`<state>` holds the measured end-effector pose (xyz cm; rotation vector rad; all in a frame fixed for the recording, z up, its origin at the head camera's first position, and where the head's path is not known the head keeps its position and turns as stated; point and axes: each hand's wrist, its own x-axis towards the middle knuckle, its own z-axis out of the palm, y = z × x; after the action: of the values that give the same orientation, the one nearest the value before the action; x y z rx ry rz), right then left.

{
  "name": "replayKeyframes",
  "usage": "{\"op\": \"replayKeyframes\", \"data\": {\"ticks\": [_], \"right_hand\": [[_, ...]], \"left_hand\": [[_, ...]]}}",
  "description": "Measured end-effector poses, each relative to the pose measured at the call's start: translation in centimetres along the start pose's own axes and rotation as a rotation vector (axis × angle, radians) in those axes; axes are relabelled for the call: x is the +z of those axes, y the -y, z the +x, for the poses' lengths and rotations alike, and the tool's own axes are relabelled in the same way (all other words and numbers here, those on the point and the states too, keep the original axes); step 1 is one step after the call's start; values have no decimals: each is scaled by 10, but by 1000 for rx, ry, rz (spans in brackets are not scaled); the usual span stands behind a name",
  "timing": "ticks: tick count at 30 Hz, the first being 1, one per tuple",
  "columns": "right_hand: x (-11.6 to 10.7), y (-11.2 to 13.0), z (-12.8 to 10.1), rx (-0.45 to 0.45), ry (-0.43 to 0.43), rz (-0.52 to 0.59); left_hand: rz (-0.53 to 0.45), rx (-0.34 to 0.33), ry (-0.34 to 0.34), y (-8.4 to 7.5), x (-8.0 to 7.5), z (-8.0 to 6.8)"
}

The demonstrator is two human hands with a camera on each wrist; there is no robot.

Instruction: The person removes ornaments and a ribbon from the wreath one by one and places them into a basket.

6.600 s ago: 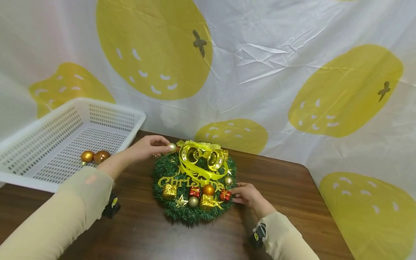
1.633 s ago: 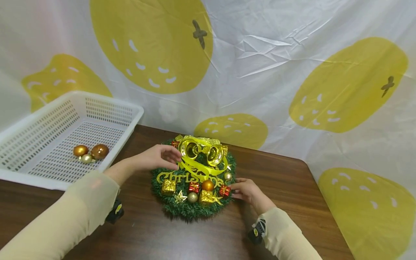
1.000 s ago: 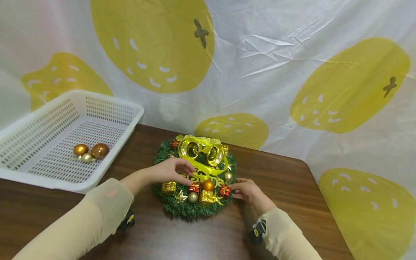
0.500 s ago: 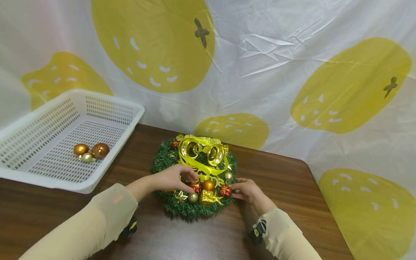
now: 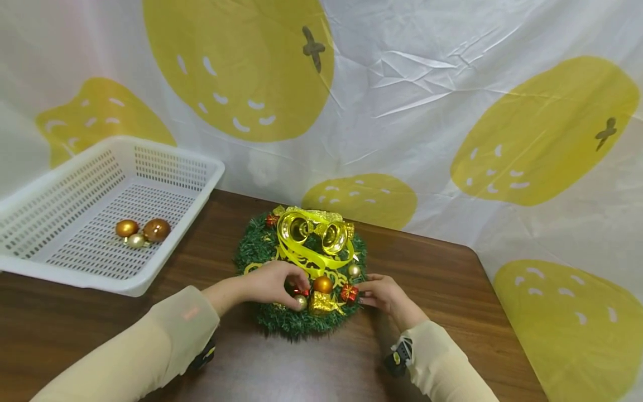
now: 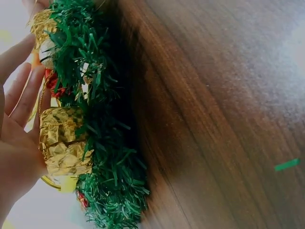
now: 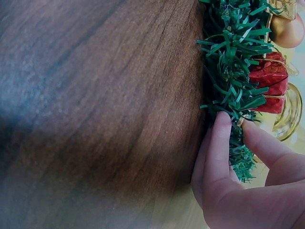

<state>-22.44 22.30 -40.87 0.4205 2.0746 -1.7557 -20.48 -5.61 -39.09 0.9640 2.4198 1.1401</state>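
A green tinsel Christmas wreath with gold bells, a yellow ribbon, gift boxes and baubles lies on the brown table. My left hand reaches over its near part. The thumb is at a small pale gold bauble, with the other fingers bent loosely by a red gift box. In the left wrist view the fingers look spread, and no firm grip shows. My right hand pinches the wreath's right edge between thumb and fingers, beside another red gift box.
A white perforated basket stands on the left, holding two brown-orange baubles and a pale gold bauble. Behind the table hangs a white curtain with yellow fruit prints.
A pale bauble held by my left hand 6.6 seconds ago now lies in the basket. Since then that hand has moved right and toward me over the wreath. My right hand stays at the edge.
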Motion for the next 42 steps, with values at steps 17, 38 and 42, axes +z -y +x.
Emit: {"op": "replayKeyframes", "data": {"ticks": [17,38,42], "right_hand": [[0,1,-1,8,-1,-12],[0,1,1,14,-5,-5],[0,1,0,17,-10,-13]], "left_hand": [[370,120,-56,-3,7,-4],[139,138,-33,2,-2,-3],[32,80,-11,-1,-8,-5]]}}
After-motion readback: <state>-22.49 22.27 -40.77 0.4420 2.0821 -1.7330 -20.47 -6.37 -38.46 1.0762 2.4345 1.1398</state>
